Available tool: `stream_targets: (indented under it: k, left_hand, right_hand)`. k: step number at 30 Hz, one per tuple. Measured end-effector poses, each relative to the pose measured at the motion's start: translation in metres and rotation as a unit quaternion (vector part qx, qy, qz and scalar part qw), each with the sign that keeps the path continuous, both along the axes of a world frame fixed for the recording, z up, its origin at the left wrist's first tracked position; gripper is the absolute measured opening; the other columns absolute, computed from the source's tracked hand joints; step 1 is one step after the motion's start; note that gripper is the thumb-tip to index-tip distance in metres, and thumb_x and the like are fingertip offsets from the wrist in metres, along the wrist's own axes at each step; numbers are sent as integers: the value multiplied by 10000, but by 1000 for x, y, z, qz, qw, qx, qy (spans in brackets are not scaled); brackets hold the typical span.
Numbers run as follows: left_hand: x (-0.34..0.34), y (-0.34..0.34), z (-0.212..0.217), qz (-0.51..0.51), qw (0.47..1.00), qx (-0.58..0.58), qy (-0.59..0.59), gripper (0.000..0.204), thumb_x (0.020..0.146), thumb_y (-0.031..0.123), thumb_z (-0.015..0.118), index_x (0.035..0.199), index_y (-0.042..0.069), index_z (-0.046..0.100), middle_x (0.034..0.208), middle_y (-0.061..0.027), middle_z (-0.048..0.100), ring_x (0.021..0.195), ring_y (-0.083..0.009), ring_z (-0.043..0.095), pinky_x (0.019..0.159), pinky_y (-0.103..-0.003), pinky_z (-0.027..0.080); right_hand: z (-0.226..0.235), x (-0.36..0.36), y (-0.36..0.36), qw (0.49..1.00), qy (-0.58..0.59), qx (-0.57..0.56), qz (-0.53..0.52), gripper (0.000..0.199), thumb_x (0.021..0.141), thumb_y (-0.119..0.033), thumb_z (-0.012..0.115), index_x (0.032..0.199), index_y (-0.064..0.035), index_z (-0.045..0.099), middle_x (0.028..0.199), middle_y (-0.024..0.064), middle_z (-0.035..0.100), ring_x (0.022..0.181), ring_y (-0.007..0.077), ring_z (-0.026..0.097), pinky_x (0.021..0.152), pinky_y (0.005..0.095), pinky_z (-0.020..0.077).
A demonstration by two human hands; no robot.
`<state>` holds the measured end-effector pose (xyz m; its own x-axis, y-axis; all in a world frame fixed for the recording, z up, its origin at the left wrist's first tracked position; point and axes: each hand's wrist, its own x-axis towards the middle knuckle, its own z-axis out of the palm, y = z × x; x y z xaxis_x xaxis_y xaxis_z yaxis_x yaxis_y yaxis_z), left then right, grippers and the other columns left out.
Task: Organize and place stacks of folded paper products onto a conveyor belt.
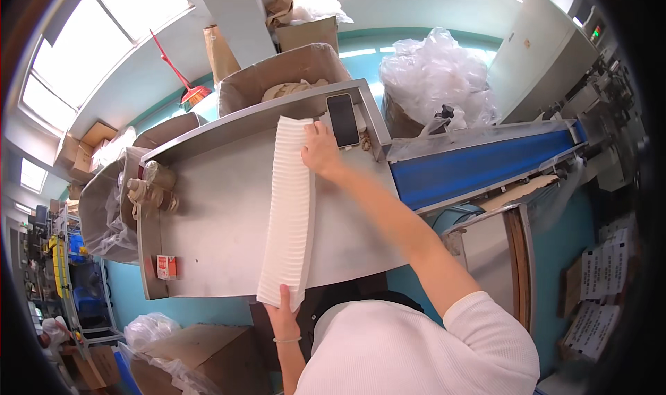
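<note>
A long row of thin white nested pieces (288,211), ribbed along its length, lies across the metal table; their exact kind is hard to make out. My left hand (283,319) grips its near end at the table's front edge, the thumb on top and the other fingers hidden beneath. At the far end my right hand (321,151) curls its fingers over the right side of the row. A dark-screened phone (343,119) rests just beyond my right hand, by the table's back right corner.
The steel table (215,187) has raised rims. A small red-and-white box (166,267) and jars (161,176) stand at its left. A blue conveyor belt (485,162) joins on the right. Beyond the back rim are a lined carton (243,93) and bagged plastic (437,76).
</note>
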<state>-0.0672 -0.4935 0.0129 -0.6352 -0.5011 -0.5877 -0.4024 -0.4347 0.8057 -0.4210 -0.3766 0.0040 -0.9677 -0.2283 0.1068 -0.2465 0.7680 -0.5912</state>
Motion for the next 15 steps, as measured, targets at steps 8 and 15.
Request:
stream_targets:
  k: [8, 15]
  left_hand:
    - [-63, 70, -13, -98, 994, 46, 31, 709, 883, 408, 687, 1441, 182, 313, 1375, -42, 438, 1187, -214, 481, 897, -380, 468]
    - [-65, 74, -33, -158, 986, -17, 52, 883, 794, 599, 690, 1475, 176, 320, 1442, -41, 386, 1273, -243, 403, 961, -376, 419]
  right_hand:
    - [3, 183, 158, 963, 177, -200, -25, 246, 814, -58, 663, 1053, -33, 611, 1203, 156, 560, 1084, 347, 574, 904, 381, 487]
    - [29, 424, 411, 739, 87, 188, -642, 402, 798, -191, 712, 1144, -35, 579, 1305, 189, 471, 1173, 379, 450, 944, 519, 384]
